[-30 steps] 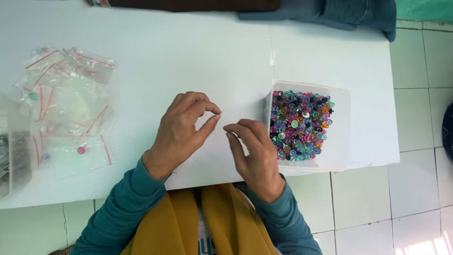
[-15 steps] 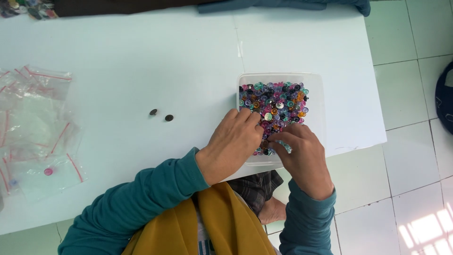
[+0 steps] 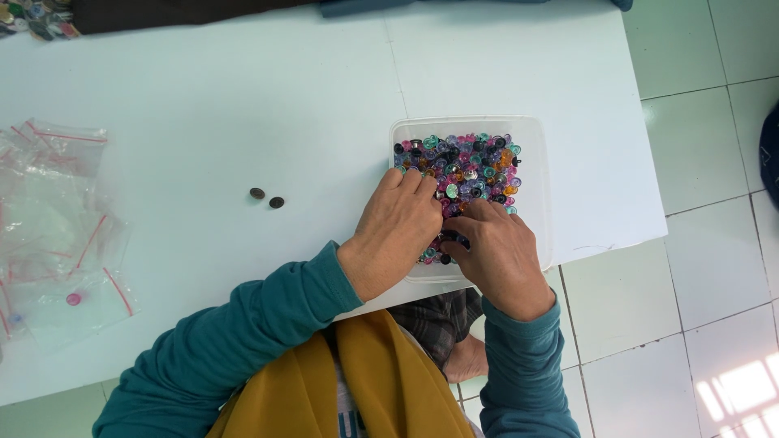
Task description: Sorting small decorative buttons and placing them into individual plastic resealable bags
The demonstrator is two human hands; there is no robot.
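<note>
Both hands moved from bare table into clear plastic tub [image 3: 535, 162] of coloured snap buttons [image 3: 471, 166]. Left hand [image 3: 395, 229] laid flat, open, on buttons; right hand [image 3: 497, 258] curled among them, grip cannot be told. Two dark buttons [image 3: 267, 197] left on white table [image 3: 243, 97]: sorting round restarted.

Under both hands, the tub [image 3: 535, 162] is clear, smooth plastic, filled with glossy, translucent plastic buttons [image 3: 471, 166]. Left of the left hand [image 3: 398, 235], two dull dark metal studs [image 3: 267, 197] lie on the smooth matt white worktop [image 3: 243, 97], beyond them crinkled clear plastic bags [image 3: 57, 227].
</note>
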